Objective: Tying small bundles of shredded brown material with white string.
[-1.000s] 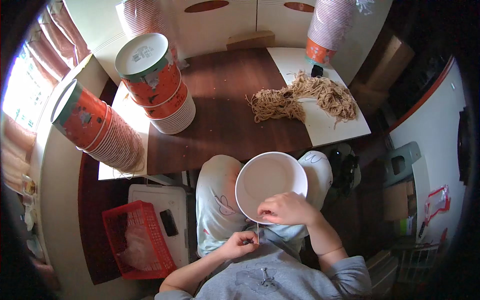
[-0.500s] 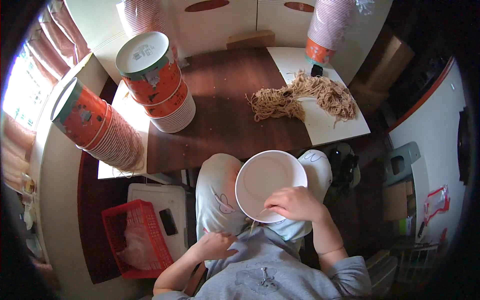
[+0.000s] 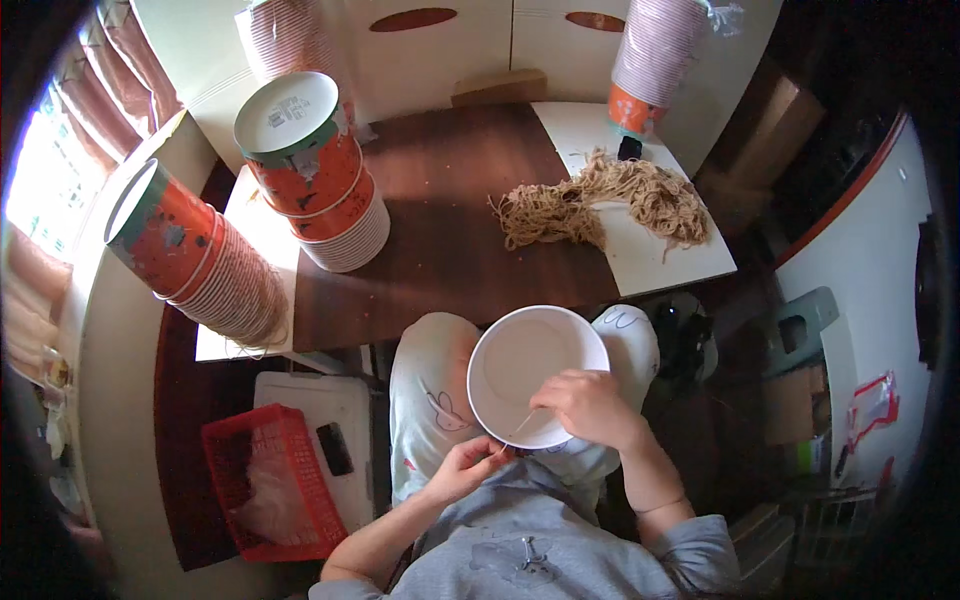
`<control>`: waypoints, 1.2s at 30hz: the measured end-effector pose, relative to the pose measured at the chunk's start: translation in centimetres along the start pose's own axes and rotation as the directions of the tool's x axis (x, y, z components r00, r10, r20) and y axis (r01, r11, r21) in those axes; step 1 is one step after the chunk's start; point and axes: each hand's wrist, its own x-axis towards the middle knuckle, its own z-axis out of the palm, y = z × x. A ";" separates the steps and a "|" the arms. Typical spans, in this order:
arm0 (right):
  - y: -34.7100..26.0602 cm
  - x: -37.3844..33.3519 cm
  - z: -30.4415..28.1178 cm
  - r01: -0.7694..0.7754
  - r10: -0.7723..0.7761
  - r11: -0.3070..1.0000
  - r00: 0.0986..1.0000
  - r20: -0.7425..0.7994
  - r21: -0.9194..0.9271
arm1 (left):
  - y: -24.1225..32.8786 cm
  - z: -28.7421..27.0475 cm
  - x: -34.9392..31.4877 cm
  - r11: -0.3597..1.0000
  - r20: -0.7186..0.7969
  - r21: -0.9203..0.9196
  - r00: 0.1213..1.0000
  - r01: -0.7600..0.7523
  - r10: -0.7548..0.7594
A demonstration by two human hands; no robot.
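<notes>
A white-lined paper bucket rests tilted between my thighs, its mouth facing up toward me. My right hand reaches over the near right rim, its fingers pinched on a thin pale string inside. The string runs down to the near rim. Outside that rim, my left hand has its thumb and fingertips brought together on the string, close to the bucket wall. How the string passes the wall is too small to make out. A loose hank of tan strings lies on the table's right side.
Stacks of orange and green paper buckets stand on the table's left. Further stacks rise at the back. Below the brown and white table, a red basket holds clear plastic beside a dark phone.
My left hand has moved up and right from my lap to the bucket's near rim and closed on the string. My right hand stays pinched on the string inside the bucket.
</notes>
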 end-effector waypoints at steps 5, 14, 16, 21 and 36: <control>0.4 0.4 -0.8 -0.070 0.051 0.990 0.986 -0.156 -0.119 | 2.7 -2.3 -3.0 0.961 0.121 0.261 0.984 0.096 -0.131; 0.2 -0.1 -0.1 -0.082 0.071 0.963 0.996 -0.052 -0.255 | 6.8 -3.0 -4.4 0.771 0.248 0.492 0.914 -0.404 0.320; -0.2 -0.1 0.1 -0.078 0.091 0.955 0.995 0.032 -0.286 | 6.7 -3.1 -3.8 0.802 0.298 0.364 0.875 -0.474 0.382; -0.5 0.4 0.7 0.039 -0.056 0.981 0.995 -0.086 -0.188 | 4.2 -2.6 -2.4 0.862 0.245 -0.401 0.870 -0.311 0.428; -1.0 1.7 -2.5 0.099 -0.121 0.801 0.993 -0.002 0.590 | 6.9 1.4 0.9 0.976 -0.292 -0.092 0.942 -0.197 0.163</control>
